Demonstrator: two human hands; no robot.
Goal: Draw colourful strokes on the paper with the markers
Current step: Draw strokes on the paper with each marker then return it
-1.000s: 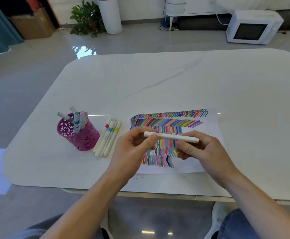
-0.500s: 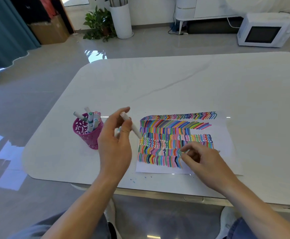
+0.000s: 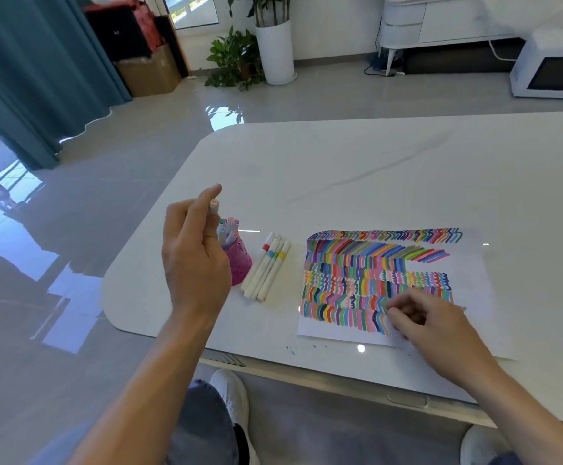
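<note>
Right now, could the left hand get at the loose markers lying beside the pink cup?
Probably yes. The left hand is raised beside the pink cup, and the loose markers lie uncovered just past it. Its fingers already grip a marker, though, so that likely has to go first.

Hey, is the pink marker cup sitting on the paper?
No, the pink cup stands on the table left of the paper, with loose markers lying between them.
</note>
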